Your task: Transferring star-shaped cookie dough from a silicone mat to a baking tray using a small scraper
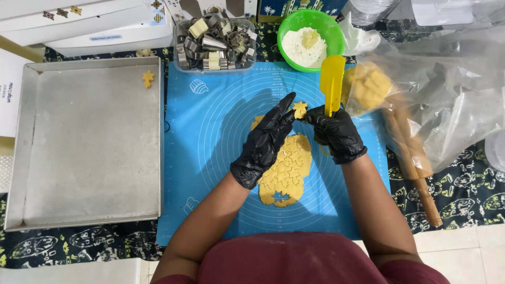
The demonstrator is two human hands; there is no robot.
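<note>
- Rolled dough sheet (286, 173) lies nearest, on blue mat (210, 152).
- Left hand (265, 142), fingers straight, touches star cutout (300, 109).
- Right hand (336, 134) clasps yellow spatula (332, 79).

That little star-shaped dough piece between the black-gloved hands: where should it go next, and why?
Probably left, onto the metal baking tray. The star-shaped dough piece is already off the rolled dough sheet, held between the left hand and right hand, and one dough star already lies there.

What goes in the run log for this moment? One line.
left hand touches star cutout | right hand holds yellow scraper and cutout | cut dough on blue mat | one star on tray
</note>
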